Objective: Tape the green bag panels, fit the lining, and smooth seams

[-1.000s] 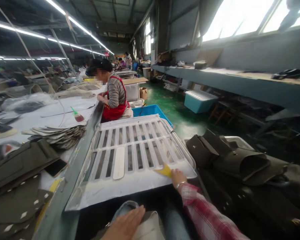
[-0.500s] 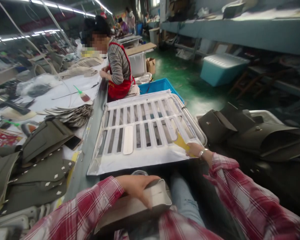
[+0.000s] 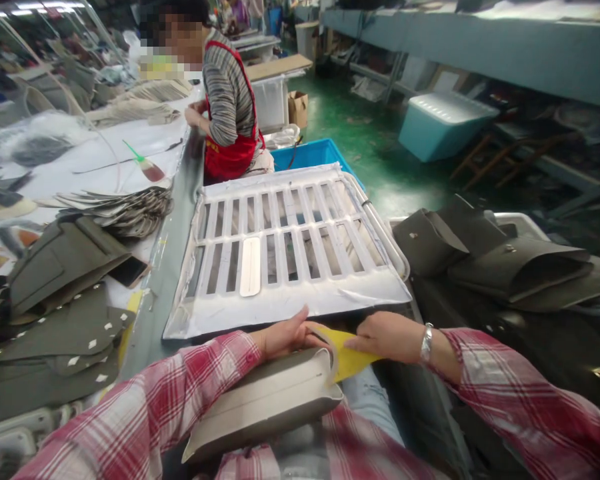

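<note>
On my lap lies a grey-green bag body point(image 3: 273, 393) with a cream panel and a thin seam line along it. My left hand point(image 3: 285, 335) grips the upper edge of its right end, thumb raised and the other fingers partly hidden behind the rim. My right hand point(image 3: 387, 337), with a silver bracelet at the wrist, pinches a flat yellow piece point(image 3: 353, 357). The yellow piece is bent, and its pale-edged left end meets the bag body's right end; whether it goes inside I cannot tell.
Ahead stands a slatted white rack point(image 3: 280, 300) with a pale strip point(image 3: 251, 267) on it. Grey-green bag pieces point(image 3: 65, 260) and a bottle with a green nozzle point(image 3: 153, 170) lie on the left table. More bags point(image 3: 520, 267) are piled right. A co-worker point(image 3: 230, 113) sits beyond the rack.
My right hand has brought the yellow piece from the rack's right front corner to the bag body's end. My left hand has shifted up to the bag's rim. The view has tilted down slightly.
</note>
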### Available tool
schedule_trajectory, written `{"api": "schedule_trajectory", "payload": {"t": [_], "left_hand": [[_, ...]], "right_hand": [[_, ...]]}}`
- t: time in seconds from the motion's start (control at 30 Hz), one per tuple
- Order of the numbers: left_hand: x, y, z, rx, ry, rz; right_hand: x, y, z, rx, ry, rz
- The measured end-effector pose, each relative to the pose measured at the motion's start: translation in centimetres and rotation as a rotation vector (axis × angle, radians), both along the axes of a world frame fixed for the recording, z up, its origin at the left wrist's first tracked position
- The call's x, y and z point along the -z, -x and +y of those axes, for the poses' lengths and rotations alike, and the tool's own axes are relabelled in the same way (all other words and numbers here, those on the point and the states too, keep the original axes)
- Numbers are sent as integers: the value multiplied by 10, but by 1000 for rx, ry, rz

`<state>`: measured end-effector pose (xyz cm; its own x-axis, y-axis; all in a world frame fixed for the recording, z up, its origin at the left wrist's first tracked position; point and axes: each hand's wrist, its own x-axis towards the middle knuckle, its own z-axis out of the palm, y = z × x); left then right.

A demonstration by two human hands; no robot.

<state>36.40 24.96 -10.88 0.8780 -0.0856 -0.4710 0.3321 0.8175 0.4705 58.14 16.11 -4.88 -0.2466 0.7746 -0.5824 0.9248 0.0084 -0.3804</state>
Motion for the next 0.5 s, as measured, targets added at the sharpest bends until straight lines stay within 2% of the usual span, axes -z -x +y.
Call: {"api": "schedule_trajectory", "payload": {"t": [0.07, 0.13, 0.17, 0.23, 0.27, 0.33, 0.4, 0.5], "left_hand": [[0, 0, 0, 38, -13, -37], [1, 0, 0, 135, -72, -34], [3, 0, 0, 184, -115, 0], [7, 0, 1, 242, -220, 124], [10, 1, 1, 240, -275, 193], [12, 2, 2, 205, -357, 275], [7, 4, 3, 193, -370, 249], [-11, 4, 4, 183, -395, 108]], "right_hand": [[-1, 19, 9, -175, -152, -79], [1, 39, 11, -244, -224, -112], [2, 49, 10, -238, -249, -122], [6, 64, 7, -132, -274, -159], [8, 69, 7, -81, -273, -177], [12, 72, 8, -67, -275, -192], [13, 67, 14, -133, -271, -183], [12, 55, 22, -195, -283, -177]]}}
